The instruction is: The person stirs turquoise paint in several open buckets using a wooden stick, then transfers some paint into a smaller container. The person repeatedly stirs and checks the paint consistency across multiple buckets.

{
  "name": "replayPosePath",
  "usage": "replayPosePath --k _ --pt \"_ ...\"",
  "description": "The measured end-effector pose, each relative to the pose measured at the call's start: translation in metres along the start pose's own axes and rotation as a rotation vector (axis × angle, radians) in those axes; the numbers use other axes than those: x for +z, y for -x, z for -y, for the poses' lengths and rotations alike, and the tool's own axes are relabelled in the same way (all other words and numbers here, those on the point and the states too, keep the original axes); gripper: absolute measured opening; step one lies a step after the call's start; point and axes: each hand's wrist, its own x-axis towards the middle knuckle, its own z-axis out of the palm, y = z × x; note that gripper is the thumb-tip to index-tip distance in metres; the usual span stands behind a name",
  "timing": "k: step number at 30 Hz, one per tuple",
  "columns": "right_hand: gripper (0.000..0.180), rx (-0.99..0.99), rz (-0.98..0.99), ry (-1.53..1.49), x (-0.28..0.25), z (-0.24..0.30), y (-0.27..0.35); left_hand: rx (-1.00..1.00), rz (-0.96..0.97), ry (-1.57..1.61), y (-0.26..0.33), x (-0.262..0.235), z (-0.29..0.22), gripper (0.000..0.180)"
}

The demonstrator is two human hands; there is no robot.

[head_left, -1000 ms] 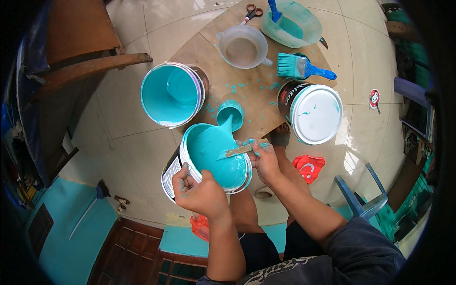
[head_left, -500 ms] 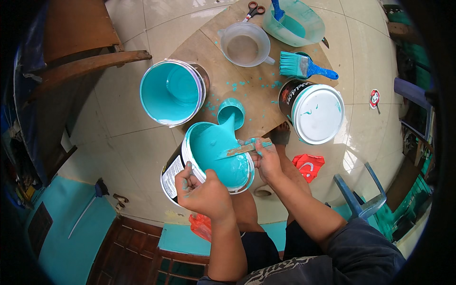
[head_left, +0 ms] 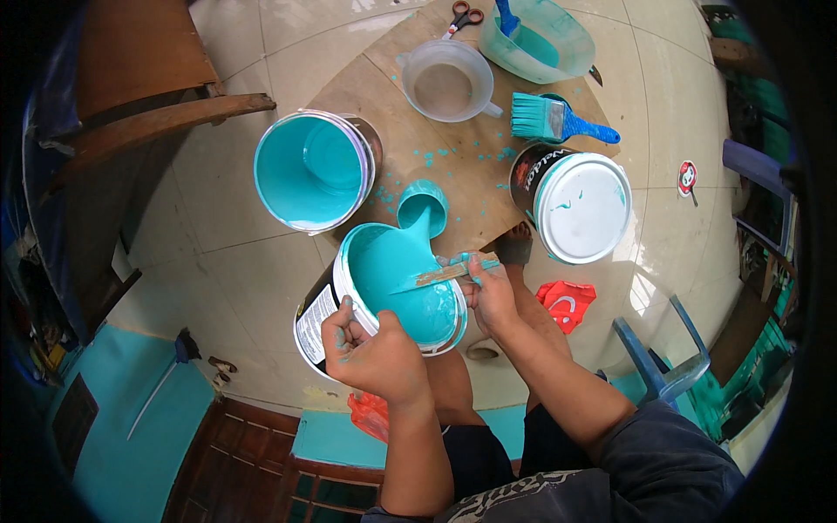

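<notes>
A tilted paint bucket (head_left: 321, 324) with a white rim holds turquoise paint. The paint runs over its far lip in a thick stream into a small turquoise-coated cup (head_left: 420, 190) on the board. My left hand (head_left: 375, 353) is closed on the bucket's near-left rim, its fingers smeared with paint. At the right rim, my right hand (head_left: 490, 292) is closed around a flat wooden stick (head_left: 443, 274), whose lower end reaches over the paint. Some fingers of this hand also seem to rest against the rim.
An open turquoise-lined bucket (head_left: 305, 209) stands left; a bucket with a white lid (head_left: 582, 209) stands right. On the brown board (head_left: 366, 91) are a clear bowl (head_left: 418, 61), scissors (head_left: 462, 17), a blue-handled brush (head_left: 571, 122) and a paint tub (head_left: 567, 61). A red plastic bag (head_left: 567, 305) lies on the floor.
</notes>
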Motion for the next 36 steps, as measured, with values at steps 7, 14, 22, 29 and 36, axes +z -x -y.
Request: replayPosePath --k 7,14,22,29,36 --pt "0.037 0.016 0.031 0.035 -0.0023 0.0001 0.0004 -0.035 -0.001 -0.01 0.0 -0.0003 -0.0007 0.032" --pt "0.034 0.013 0.056 0.032 -0.0013 0.0 -0.0021 -0.039 -0.003 -0.007 -0.001 -0.0006 -0.0025 0.033" --pt "0.038 0.014 -0.001 -0.009 0.0028 -0.0016 -0.0017 0.009 -0.019 0.002 0.0021 0.0001 -0.0017 0.031" --pt "0.039 0.021 0.005 -0.021 0.0049 0.0028 0.0016 0.034 -0.011 -0.042 0.0033 -0.0023 -0.0017 0.031" --pt "0.038 0.018 0.004 -0.041 0.0029 -0.0002 0.0009 0.047 -0.023 -0.047 0.0052 -0.0026 -0.0005 0.03"
